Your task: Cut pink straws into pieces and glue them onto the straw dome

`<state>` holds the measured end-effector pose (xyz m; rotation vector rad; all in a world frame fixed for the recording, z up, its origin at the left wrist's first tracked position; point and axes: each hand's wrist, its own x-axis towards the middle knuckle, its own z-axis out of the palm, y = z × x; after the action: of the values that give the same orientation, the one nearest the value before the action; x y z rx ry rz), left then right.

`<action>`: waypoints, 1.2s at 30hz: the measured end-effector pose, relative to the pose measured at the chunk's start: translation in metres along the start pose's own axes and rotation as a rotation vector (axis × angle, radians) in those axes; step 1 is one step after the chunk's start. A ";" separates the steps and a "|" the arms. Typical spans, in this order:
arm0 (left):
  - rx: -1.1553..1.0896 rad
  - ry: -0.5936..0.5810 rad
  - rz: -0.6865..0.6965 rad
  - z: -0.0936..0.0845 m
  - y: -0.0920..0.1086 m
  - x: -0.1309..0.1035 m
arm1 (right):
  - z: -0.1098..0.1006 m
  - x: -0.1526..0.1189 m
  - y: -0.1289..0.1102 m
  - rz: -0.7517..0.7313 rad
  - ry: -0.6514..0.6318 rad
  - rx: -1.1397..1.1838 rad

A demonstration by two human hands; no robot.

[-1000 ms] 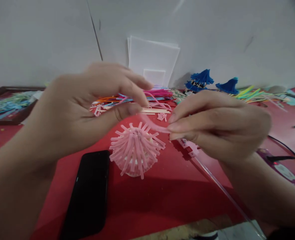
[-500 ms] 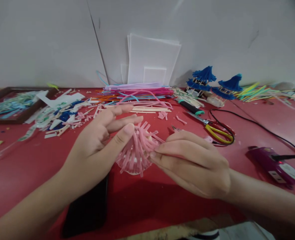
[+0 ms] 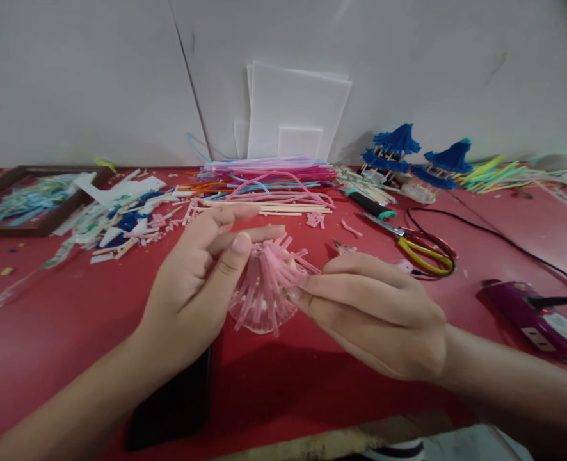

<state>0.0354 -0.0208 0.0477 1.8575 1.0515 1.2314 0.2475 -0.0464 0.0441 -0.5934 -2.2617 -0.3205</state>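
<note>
Shaggy pink cone of slender strips (image 3: 264, 294) on the smooth red tabletop (image 3: 274, 384), left hand (image 3: 192, 282) loosely spread at its top, right hand (image 3: 374, 314) pinching a pink strip (image 3: 293, 276) on its right side, fringed blue roofs (image 3: 396, 139) back there.

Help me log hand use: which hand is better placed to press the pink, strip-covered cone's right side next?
Probably the right hand: its fingertips meet the pink cone there; the left hand flanks the opposite side.

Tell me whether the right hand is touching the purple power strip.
Apart. The head view shows red tabletop between the right hand and the purple power strip.
</note>
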 end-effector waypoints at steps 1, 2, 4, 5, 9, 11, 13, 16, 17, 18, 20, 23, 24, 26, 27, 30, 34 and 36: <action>0.031 0.002 -0.002 0.000 0.000 0.000 | 0.001 0.000 -0.001 0.025 -0.003 0.019; 0.065 0.003 0.004 0.000 0.001 0.001 | 0.002 -0.001 -0.002 0.053 -0.005 0.036; 0.137 0.005 0.045 0.000 0.002 0.002 | 0.004 -0.001 -0.003 0.086 -0.007 0.059; 0.169 0.001 0.069 0.000 0.003 0.002 | 0.005 -0.001 -0.003 0.095 -0.009 0.063; 0.179 0.011 0.065 0.001 0.004 0.003 | 0.005 0.001 -0.005 0.117 -0.008 0.082; 0.143 0.016 0.058 0.002 0.005 0.002 | 0.005 0.001 -0.006 0.136 -0.020 0.096; 0.171 0.011 0.088 0.003 0.007 0.002 | 0.004 0.002 -0.006 0.145 -0.043 0.097; 0.280 0.011 0.139 0.003 0.009 0.002 | 0.004 0.003 -0.008 0.150 -0.065 0.090; 0.313 0.013 0.149 0.003 0.009 0.002 | 0.004 0.004 -0.008 0.154 -0.068 0.091; 0.341 0.012 0.157 0.004 0.008 0.003 | 0.004 0.004 -0.009 0.161 -0.073 0.091; 0.378 0.021 0.176 0.004 0.007 0.003 | 0.005 0.004 -0.010 0.173 -0.079 0.084; 0.380 0.022 0.174 0.005 0.005 0.002 | 0.006 0.004 -0.011 0.172 -0.090 0.059; 0.373 0.020 0.172 0.006 0.005 0.002 | 0.006 0.004 -0.010 0.165 -0.086 0.054; 0.374 0.015 0.170 0.006 0.005 0.002 | 0.006 0.004 -0.010 0.155 -0.077 0.045; 0.382 0.016 0.176 0.006 0.005 0.002 | 0.006 0.004 -0.009 0.149 -0.074 0.043; 0.411 0.023 0.178 0.006 0.005 0.003 | 0.006 0.003 -0.008 0.146 -0.076 0.046; 0.393 0.020 0.168 0.006 0.004 0.003 | 0.008 0.002 -0.009 0.148 -0.057 0.058; 0.377 0.015 0.166 0.006 0.003 0.003 | 0.009 0.002 -0.009 0.155 -0.054 0.048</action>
<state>0.0424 -0.0204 0.0498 2.2629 1.2245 1.2027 0.2360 -0.0498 0.0396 -0.7555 -2.2518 -0.1752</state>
